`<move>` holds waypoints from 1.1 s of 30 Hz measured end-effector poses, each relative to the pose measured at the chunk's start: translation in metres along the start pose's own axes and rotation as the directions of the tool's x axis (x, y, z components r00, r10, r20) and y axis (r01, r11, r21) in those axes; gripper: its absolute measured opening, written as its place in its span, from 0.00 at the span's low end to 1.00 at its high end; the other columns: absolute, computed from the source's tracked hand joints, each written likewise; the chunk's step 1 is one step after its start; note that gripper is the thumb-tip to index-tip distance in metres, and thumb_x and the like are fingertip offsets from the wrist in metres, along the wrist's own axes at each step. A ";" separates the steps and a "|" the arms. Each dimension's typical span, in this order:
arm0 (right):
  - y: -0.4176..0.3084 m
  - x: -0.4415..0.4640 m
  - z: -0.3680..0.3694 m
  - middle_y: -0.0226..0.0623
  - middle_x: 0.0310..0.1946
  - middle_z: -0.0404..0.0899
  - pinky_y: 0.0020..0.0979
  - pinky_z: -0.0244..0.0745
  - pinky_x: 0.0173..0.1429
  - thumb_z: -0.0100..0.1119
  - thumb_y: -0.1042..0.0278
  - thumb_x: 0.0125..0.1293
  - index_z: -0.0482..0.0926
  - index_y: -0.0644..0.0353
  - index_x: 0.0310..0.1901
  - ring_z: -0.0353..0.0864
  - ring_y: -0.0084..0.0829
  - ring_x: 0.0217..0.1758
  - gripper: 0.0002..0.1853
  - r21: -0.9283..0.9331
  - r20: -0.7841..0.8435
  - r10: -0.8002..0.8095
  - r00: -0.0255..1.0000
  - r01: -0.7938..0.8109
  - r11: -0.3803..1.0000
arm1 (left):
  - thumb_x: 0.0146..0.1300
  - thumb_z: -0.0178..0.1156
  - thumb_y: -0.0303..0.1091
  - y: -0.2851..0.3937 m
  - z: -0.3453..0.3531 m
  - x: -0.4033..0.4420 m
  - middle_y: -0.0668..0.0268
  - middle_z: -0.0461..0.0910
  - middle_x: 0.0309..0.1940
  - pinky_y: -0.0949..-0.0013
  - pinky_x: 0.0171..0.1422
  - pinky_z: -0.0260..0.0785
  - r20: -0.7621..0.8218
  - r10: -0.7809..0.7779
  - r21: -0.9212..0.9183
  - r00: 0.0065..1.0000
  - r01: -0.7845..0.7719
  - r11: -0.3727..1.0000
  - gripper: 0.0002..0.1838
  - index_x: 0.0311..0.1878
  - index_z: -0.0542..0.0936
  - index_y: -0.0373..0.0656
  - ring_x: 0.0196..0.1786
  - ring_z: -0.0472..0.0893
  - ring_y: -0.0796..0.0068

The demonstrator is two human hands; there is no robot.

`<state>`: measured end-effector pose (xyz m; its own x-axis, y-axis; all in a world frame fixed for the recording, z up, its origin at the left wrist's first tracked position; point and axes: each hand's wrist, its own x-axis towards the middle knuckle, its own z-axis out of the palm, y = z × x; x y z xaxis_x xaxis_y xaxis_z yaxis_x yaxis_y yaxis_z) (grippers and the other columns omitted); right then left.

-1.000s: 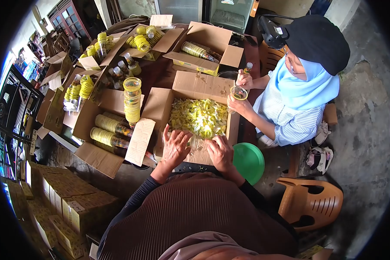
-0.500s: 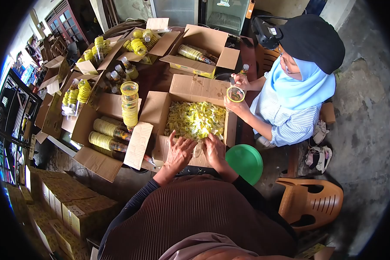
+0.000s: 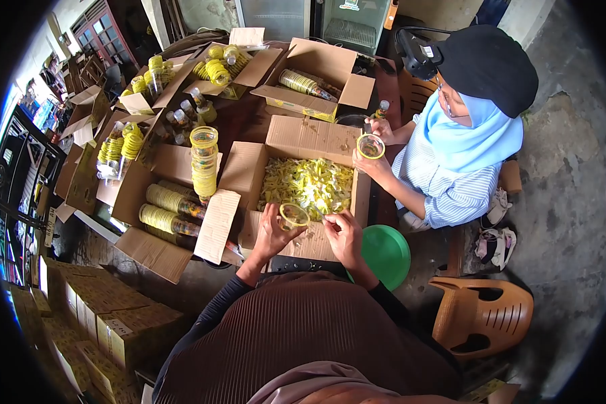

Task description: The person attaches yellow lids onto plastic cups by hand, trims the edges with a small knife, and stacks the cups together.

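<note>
I took twelve o'clock as straight ahead of the wearer. Leftmost of what I logged, an upright stack of clear plastic cups with yellow rims [image 3: 204, 161] stood between ten and eleven o'clock from the left hand [image 3: 272, 234]. That hand was closed around the side of a single round, clear plastic cup with a yellow rim [image 3: 294, 215]. Key relation: the cup lay at two o'clock from the left hand, touching it, and at ten o'clock from the right, so the left was nearer. The cup's mouth faced up toward my camera; its long axis ran near the line of sight, exact tilt unclear.

A brown cardboard carton [image 3: 306, 138] filled with loose yellow and white strips [image 3: 311, 183] lay at one o'clock from the cup. The right hand [image 3: 343, 234] had thumb and fingertips drawn together just beside the rim; I could not tell whether they gripped anything. A round green plastic basin [image 3: 386, 256] sat at four o'clock from that hand.
</note>
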<state>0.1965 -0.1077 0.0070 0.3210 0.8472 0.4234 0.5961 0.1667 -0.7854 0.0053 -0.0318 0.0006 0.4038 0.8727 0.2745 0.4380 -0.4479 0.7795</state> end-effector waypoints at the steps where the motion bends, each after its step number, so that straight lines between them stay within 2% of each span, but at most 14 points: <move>1: -0.001 0.000 0.000 0.38 0.30 0.76 0.36 0.74 0.34 0.67 0.79 0.54 0.81 0.60 0.37 0.79 0.39 0.30 0.08 0.002 0.010 -0.017 1.000 0.017 1.000 | 0.48 0.78 0.41 -0.006 0.004 -0.001 0.54 0.77 0.42 0.60 0.52 0.73 -0.021 -0.057 -0.081 0.998 0.055 0.995 0.35 0.52 0.69 0.35 0.48 0.79 0.56; 2: -0.002 -0.001 0.001 0.38 0.29 0.76 0.35 0.74 0.34 0.67 0.79 0.54 0.81 0.60 0.37 0.79 0.39 0.30 0.09 0.004 0.019 -0.034 0.999 0.034 0.999 | 0.48 0.78 0.41 -0.011 0.008 -0.002 0.54 0.77 0.42 0.60 0.52 0.73 -0.019 -0.056 -0.081 0.998 0.054 0.995 0.35 0.52 0.69 0.35 0.48 0.79 0.56; 4: -0.004 -0.003 0.003 0.38 0.29 0.76 0.35 0.74 0.34 0.67 0.79 0.53 0.81 0.60 0.37 0.80 0.39 0.30 0.09 0.015 0.023 -0.032 0.999 0.032 0.999 | 0.50 0.78 0.41 -0.016 0.015 -0.004 0.54 0.79 0.43 0.62 0.51 0.75 -0.072 -0.169 -0.346 0.983 0.135 0.929 0.40 0.57 0.61 0.35 0.46 0.81 0.61; 5: -0.006 -0.003 0.004 0.38 0.29 0.76 0.35 0.74 0.33 0.67 0.80 0.53 0.81 0.61 0.37 0.80 0.38 0.30 0.09 0.027 0.027 -0.031 0.999 0.031 0.999 | 0.52 0.77 0.40 -0.026 0.022 -0.005 0.54 0.80 0.43 0.64 0.50 0.76 -0.093 -0.135 -0.364 0.987 0.093 0.927 0.46 0.62 0.54 0.37 0.45 0.82 0.65; 9: -0.015 -0.005 0.007 0.38 0.29 0.76 0.34 0.74 0.33 0.67 0.80 0.53 0.81 0.61 0.37 0.80 0.38 0.29 0.09 0.040 0.029 -0.035 0.999 0.034 0.999 | 0.54 0.76 0.40 0.000 0.011 -0.006 0.53 0.78 0.44 0.65 0.49 0.76 -0.051 -0.211 -0.334 0.976 0.182 0.925 0.45 0.64 0.54 0.38 0.45 0.82 0.67; 11: -0.017 -0.005 0.009 0.39 0.30 0.77 0.33 0.75 0.32 0.67 0.80 0.54 0.81 0.61 0.38 0.80 0.37 0.28 0.09 0.035 -0.003 -0.047 0.999 0.047 0.998 | 0.59 0.72 0.39 -0.003 0.013 -0.008 0.51 0.75 0.48 0.68 0.49 0.75 0.014 -0.265 -0.526 0.964 0.233 0.818 0.42 0.66 0.53 0.40 0.47 0.81 0.67; 14: -0.013 -0.008 0.014 0.40 0.30 0.77 0.32 0.75 0.32 0.67 0.80 0.54 0.81 0.62 0.38 0.81 0.36 0.28 0.10 0.089 -0.002 -0.011 1.000 0.011 0.996 | 0.64 0.67 0.37 -0.007 0.018 -0.012 0.51 0.72 0.51 0.68 0.50 0.76 0.029 -0.192 -0.542 0.981 0.177 0.821 0.35 0.65 0.55 0.41 0.49 0.80 0.66; 15: -0.012 -0.009 0.015 0.40 0.30 0.77 0.32 0.75 0.32 0.67 0.80 0.54 0.81 0.62 0.38 0.81 0.36 0.28 0.10 0.089 -0.004 -0.010 1.000 0.010 0.996 | 0.65 0.66 0.35 -0.007 0.020 -0.014 0.51 0.72 0.52 0.65 0.50 0.77 -0.017 -0.140 -0.429 0.990 0.119 0.895 0.33 0.64 0.58 0.39 0.51 0.79 0.64; 19: -0.015 -0.009 0.013 0.39 0.29 0.76 0.32 0.75 0.32 0.68 0.81 0.53 0.80 0.62 0.38 0.81 0.35 0.28 0.10 0.059 -0.047 -0.045 0.998 0.048 0.997 | 0.62 0.69 0.35 -0.002 0.021 -0.014 0.51 0.73 0.55 0.62 0.49 0.78 -0.084 -0.108 -0.464 0.991 0.058 0.884 0.28 0.57 0.64 0.36 0.52 0.80 0.63; 21: -0.019 -0.009 0.011 0.39 0.29 0.76 0.32 0.75 0.32 0.68 0.80 0.53 0.80 0.62 0.38 0.81 0.35 0.28 0.10 0.037 -0.055 -0.057 0.997 0.059 0.998 | 0.62 0.67 0.24 0.010 0.015 -0.013 0.50 0.74 0.56 0.63 0.53 0.80 -0.060 -0.160 -0.415 0.985 0.121 0.902 0.17 0.45 0.67 0.34 0.57 0.79 0.62; 25: -0.024 -0.010 0.011 0.37 0.27 0.75 0.33 0.74 0.31 0.68 0.81 0.52 0.80 0.61 0.36 0.79 0.34 0.27 0.10 -0.020 -0.051 -0.165 0.985 0.164 0.986 | 0.60 0.69 0.27 0.004 0.020 -0.013 0.48 0.78 0.52 0.62 0.50 0.81 -0.130 -0.102 -0.229 0.986 0.070 0.971 0.17 0.43 0.69 0.34 0.53 0.82 0.61; 27: -0.025 -0.010 0.013 0.36 0.27 0.75 0.33 0.74 0.31 0.68 0.81 0.51 0.80 0.60 0.35 0.78 0.34 0.27 0.10 -0.045 -0.060 -0.200 0.978 0.198 0.979 | 0.57 0.72 0.31 0.013 0.018 -0.012 0.46 0.80 0.44 0.62 0.41 0.82 -0.196 -0.023 -0.085 0.980 0.007 0.996 0.21 0.42 0.68 0.32 0.45 0.84 0.54; 30: -0.024 -0.011 0.016 0.35 0.26 0.74 0.34 0.73 0.30 0.69 0.80 0.50 0.80 0.59 0.34 0.77 0.35 0.26 0.10 -0.069 -0.065 -0.214 0.975 0.210 0.975 | 0.57 0.73 0.33 0.021 0.023 -0.013 0.46 0.80 0.43 0.61 0.39 0.79 -0.222 -0.063 -0.180 0.973 0.022 0.983 0.21 0.40 0.68 0.32 0.43 0.84 0.52; 33: -0.023 -0.010 0.019 0.35 0.25 0.73 0.35 0.73 0.30 0.69 0.80 0.50 0.80 0.59 0.34 0.77 0.35 0.27 0.09 -0.099 -0.069 -0.202 0.977 0.194 0.976 | 0.57 0.73 0.33 0.024 0.027 -0.015 0.47 0.81 0.41 0.61 0.38 0.78 -0.256 -0.050 -0.143 0.965 0.013 0.990 0.21 0.39 0.68 0.32 0.41 0.84 0.53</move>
<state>0.1654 -0.1097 0.0122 0.2445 0.7590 0.6034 0.7173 0.2772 -0.6393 0.0316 -0.0605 0.0002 0.1620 0.9146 0.3705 0.3239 -0.4040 0.8555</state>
